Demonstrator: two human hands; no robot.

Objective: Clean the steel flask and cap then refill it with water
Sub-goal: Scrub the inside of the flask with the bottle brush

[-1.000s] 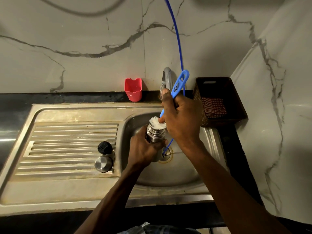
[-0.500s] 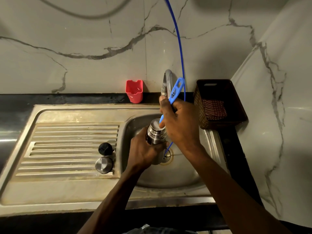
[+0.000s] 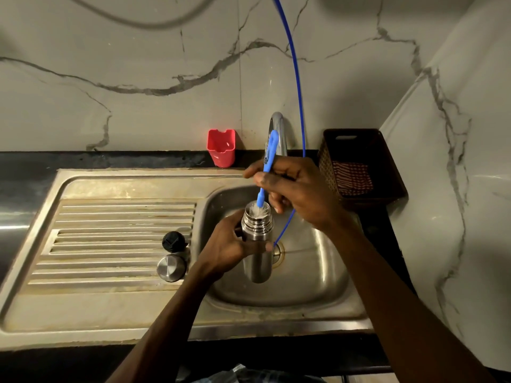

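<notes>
The steel flask (image 3: 257,244) is held upright over the sink basin (image 3: 312,277), its threaded mouth open. My left hand (image 3: 229,247) grips its body from the left. My right hand (image 3: 298,189) holds a blue bottle brush (image 3: 266,167) by the handle; the white bristles (image 3: 258,210) sit in the flask's mouth, partly showing above the rim. On the drainboard to the left stand a black stopper (image 3: 173,241) and a steel cap (image 3: 171,268).
A chrome tap (image 3: 279,134) rises behind my right hand. A thin blue tube (image 3: 297,78) curves down from above into the drain. A red holder (image 3: 221,147) stands at the wall, a dark basket (image 3: 362,167) with a checked cloth to the right. The ribbed drainboard (image 3: 110,239) lies left.
The brush was pushed down into the flask, then drawn back up so its white bristles show at the mouth again. The flask stays in my left hand over the basin.
</notes>
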